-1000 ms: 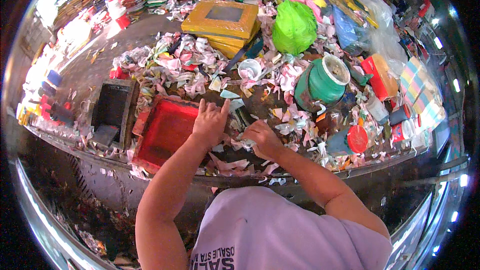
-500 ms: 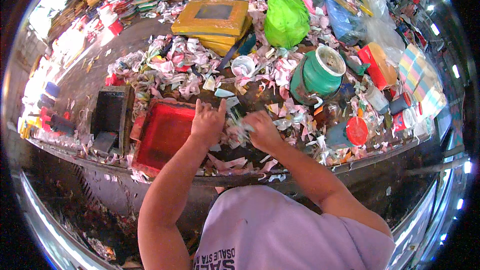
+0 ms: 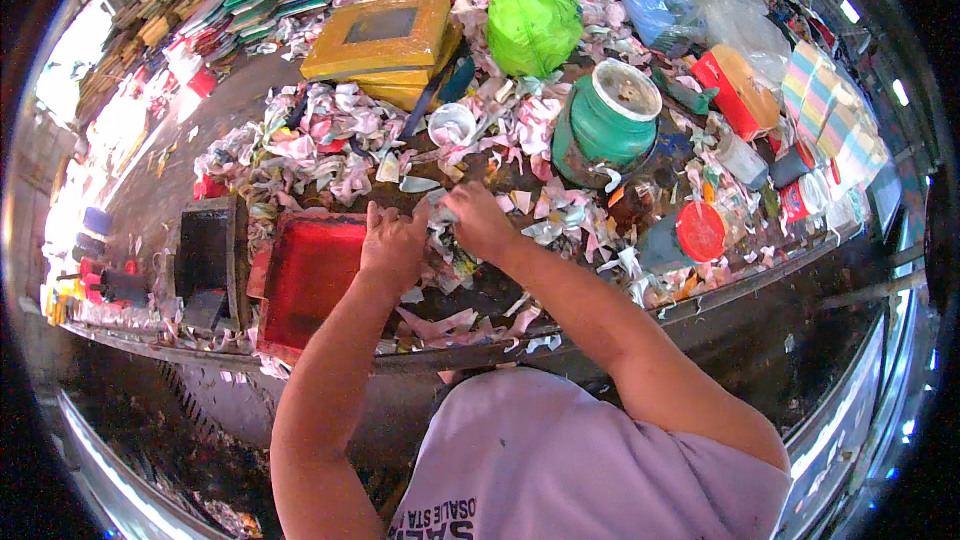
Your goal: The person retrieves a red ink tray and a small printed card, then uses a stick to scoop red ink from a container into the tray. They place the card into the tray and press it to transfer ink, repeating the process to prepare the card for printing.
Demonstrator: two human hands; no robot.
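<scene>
Paper scraps lie between left hand and right hand, beside red tray. Fingers bent; can't tell if either grips anything.

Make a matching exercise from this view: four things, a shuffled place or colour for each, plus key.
Things
1. red rectangular tray
2. crumpled lime-green plastic bag
3. rounded green container
4. bare right hand

Places/colours
A. between the stacked yellow rectangular frames and the blue plastic bag
B. immediately right of the bare left hand
C. directly left of the left hand
D. white rim

Pairs: 1-C, 2-A, 3-D, 4-B
</scene>
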